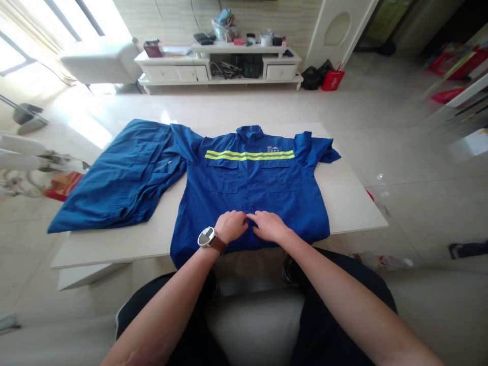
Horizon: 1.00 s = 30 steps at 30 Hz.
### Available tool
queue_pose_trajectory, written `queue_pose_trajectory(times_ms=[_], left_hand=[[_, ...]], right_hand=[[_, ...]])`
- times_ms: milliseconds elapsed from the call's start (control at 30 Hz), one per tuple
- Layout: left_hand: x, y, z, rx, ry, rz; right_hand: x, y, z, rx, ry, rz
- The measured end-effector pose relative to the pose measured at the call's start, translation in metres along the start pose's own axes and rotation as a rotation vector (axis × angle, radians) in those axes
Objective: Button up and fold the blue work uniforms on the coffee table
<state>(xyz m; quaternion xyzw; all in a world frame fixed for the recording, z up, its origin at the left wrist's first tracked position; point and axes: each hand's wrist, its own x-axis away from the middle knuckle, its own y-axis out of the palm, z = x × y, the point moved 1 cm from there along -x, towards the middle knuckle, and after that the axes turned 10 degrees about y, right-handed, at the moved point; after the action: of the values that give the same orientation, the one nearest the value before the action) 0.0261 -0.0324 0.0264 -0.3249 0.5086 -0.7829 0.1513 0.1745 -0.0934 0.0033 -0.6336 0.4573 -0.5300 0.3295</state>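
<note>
A blue work shirt (pixel 249 178) with a yellow and grey reflective stripe lies spread front side up on a white table (pixel 345 195), its collar at the far side. Both hands meet at the button placket near its lower edge. My left hand (pixel 232 225), with a watch at the wrist, has its fingers bent together on the placket. My right hand (pixel 268 225) touches it from the other side, thumb and fingers closed on the cloth. The lower hem hangs over the table's near edge. Folded blue garments (pixel 118 175) lie at the table's left, touching a sleeve.
A white TV cabinet (pixel 177 73) with small items stands beyond the table. Near it are black bags and a red bag (pixel 333 80). A grey stool (pixel 101 61) is at the back left. My knees are under the near edge.
</note>
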Motion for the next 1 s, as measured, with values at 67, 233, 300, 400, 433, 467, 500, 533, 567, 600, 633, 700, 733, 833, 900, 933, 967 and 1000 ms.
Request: queue_pose_trajectory(times_ms=[67, 233, 300, 400, 433, 467, 500, 533, 567, 600, 633, 700, 733, 833, 900, 933, 967, 1000], left_hand=[[-0.001, 0.002, -0.003, 0.041, -0.013, 0.019], [-0.003, 0.005, -0.005, 0.070, -0.031, 0.044], [-0.004, 0.005, -0.005, 0.084, -0.036, 0.047], [-0.005, 0.004, -0.005, 0.111, -0.046, 0.045], [-0.006, 0.004, -0.005, 0.120, -0.051, 0.046], [-0.007, 0.003, -0.005, 0.130, -0.058, 0.051], [-0.008, 0.003, -0.005, 0.141, -0.066, 0.062], [-0.009, 0.003, -0.005, 0.153, -0.075, 0.079], [-0.009, 0.004, -0.005, 0.167, -0.086, 0.104], [-0.010, 0.004, -0.006, 0.186, -0.098, 0.135], [-0.010, 0.004, -0.006, 0.209, -0.112, 0.169], [-0.011, 0.004, -0.007, 0.263, -0.141, 0.235], [-0.011, 0.004, -0.007, 0.286, -0.156, 0.262], [-0.009, 0.002, -0.008, 0.316, -0.186, 0.312], [-0.008, 0.001, -0.008, 0.322, -0.187, 0.336], [-0.008, 0.000, -0.008, 0.327, -0.184, 0.346], [-0.008, 0.000, -0.007, 0.332, -0.180, 0.356], [-0.008, 0.000, -0.007, 0.334, -0.173, 0.365]], right_hand=[[0.000, 0.003, -0.002, 0.027, -0.002, 0.013], [0.000, 0.005, -0.002, 0.038, 0.014, 0.022], [-0.002, 0.005, -0.001, 0.011, 0.036, 0.036], [-0.005, 0.004, 0.002, -0.054, 0.089, 0.064], [-0.006, 0.004, 0.003, -0.082, 0.104, 0.070], [-0.008, 0.003, 0.004, -0.116, 0.114, 0.079], [-0.009, 0.002, 0.005, -0.156, 0.118, 0.093], [-0.010, 0.001, 0.006, -0.204, 0.118, 0.115], [-0.010, -0.001, 0.006, -0.257, 0.117, 0.141], [-0.011, -0.002, 0.006, -0.314, 0.117, 0.167], [-0.011, -0.004, 0.006, -0.372, 0.117, 0.189], [-0.012, -0.007, 0.004, -0.489, 0.108, 0.217], [-0.012, -0.008, 0.004, -0.547, 0.094, 0.227], [-0.013, -0.009, 0.001, -0.704, 0.016, 0.250], [-0.014, -0.008, 0.000, -0.777, -0.025, 0.257], [-0.015, -0.007, -0.001, -0.802, -0.035, 0.257], [-0.015, -0.007, -0.001, -0.820, -0.037, 0.260], [-0.015, -0.007, -0.002, -0.829, -0.030, 0.268]])
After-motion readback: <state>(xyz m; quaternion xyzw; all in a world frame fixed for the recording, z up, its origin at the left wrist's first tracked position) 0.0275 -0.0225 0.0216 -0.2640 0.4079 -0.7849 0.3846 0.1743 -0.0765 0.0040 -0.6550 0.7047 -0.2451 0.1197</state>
